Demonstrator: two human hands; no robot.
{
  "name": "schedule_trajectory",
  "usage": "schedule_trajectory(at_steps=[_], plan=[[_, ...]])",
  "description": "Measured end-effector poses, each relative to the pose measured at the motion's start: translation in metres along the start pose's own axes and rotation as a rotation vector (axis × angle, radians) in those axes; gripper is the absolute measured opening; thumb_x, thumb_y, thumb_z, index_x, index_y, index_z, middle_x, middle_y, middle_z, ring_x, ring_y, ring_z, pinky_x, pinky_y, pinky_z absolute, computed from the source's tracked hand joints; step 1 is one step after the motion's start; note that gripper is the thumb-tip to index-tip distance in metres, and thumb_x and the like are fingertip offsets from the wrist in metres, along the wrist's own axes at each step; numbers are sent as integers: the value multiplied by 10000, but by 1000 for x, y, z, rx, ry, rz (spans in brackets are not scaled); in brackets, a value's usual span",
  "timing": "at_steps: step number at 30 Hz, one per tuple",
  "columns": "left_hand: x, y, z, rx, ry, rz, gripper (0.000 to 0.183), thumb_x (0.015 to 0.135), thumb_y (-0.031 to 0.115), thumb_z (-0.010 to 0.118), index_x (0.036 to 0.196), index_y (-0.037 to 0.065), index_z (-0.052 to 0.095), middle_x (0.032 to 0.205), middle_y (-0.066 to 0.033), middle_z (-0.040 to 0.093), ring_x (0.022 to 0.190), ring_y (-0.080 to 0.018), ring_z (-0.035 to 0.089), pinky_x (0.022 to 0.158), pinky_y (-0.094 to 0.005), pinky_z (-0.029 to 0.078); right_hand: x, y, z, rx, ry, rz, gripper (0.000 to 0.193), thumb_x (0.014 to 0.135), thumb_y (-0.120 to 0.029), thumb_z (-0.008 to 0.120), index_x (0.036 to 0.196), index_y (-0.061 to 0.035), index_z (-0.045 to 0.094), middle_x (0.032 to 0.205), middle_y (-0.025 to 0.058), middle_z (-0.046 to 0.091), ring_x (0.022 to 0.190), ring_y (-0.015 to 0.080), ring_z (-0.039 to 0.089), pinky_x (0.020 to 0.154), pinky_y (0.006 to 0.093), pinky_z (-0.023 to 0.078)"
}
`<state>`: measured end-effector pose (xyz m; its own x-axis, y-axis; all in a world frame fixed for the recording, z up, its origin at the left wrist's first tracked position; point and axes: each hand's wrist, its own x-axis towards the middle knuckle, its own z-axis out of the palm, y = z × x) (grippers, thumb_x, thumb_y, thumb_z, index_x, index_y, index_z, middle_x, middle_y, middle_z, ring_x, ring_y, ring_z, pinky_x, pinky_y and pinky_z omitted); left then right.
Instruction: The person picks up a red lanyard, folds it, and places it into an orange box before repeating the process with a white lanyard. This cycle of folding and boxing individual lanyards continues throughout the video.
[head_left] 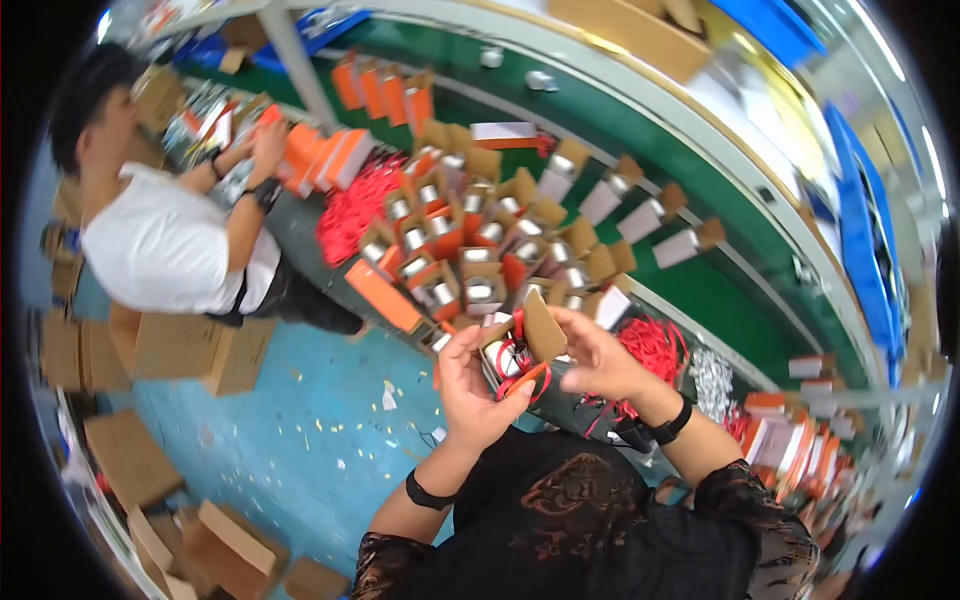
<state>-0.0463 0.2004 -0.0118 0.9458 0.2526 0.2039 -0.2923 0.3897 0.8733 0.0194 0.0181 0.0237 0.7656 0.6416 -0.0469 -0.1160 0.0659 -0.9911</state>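
Observation:
In front of my chest a small open-topped cardboard box (490, 368) is held up. Its brown flap (541, 328) stands raised, and a red-and-black cord (517, 358) loops out over a white item inside. My left hand (474, 398) wraps the box's left side, its thumb lying along the near edge. On the other side my right hand (606, 362) curves round the flap, fingers behind it and thumb near the box's corner. Just beyond my hands stand several open orange-and-white boxes (436, 292) with white cylindrical items in them.
Red cord bundles lie in piles on the bench, one pile (362, 205) left and one (652, 350) right. Silvery packets (712, 378) are beside the latter. A green conveyor belt (690, 285) carries spaced boxes. A co-worker (170, 240) stands left. Cartons (180, 350) sit on the blue floor.

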Motion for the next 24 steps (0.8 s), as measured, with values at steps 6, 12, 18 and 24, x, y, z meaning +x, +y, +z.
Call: schedule_trajectory(at_steps=[6, 12, 18, 24], plan=[[-18, -37, 49, 123, -405, 21, 800, 685, 14, 818, 1343, 18, 363, 1279, -169, 517, 1234, -263, 500, 1069, -405, 371, -83, 15, -17, -553, 228, -1, 906, 658, -201, 856, 1413, -34, 383, 1345, 192, 484, 1240, 361, 483, 1036, 413, 397], [-43, -69, 79, -96, -681, -382, 942, 760, 192, 767, 1472, -14, 186, 1472, -169, 333, 1385, -293, 321, 1146, -409, 248, -138, 33, -40, -335, 356, 34, 806, 667, -138, 858, 1347, -32, 438, 1237, 134, 532, 1152, 258, 537, 970, 380, 452], [-47, -78, 105, 348, -862, -206, 1123, 675, 218, 845, 1520, 15, 134, 1477, -173, 346, 1368, -259, 376, 1114, -384, 319, -171, 36, -60, -38, 451, 13, 818, 694, -131, 846, 1370, -26, 398, 1189, 74, 541, 1118, 186, 537, 913, 327, 497], [-65, -80, 152, 534, -553, -159, 710, 713, 52, 782, 1324, -2, 424, 1182, -91, 565, 1066, -184, 580, 923, -328, 479, -192, -20, -52, -935, 1073, -355, 819, 618, -147, 871, 1306, 40, 467, 1064, 134, 605, 946, 260, 622, 843, 334, 507]])
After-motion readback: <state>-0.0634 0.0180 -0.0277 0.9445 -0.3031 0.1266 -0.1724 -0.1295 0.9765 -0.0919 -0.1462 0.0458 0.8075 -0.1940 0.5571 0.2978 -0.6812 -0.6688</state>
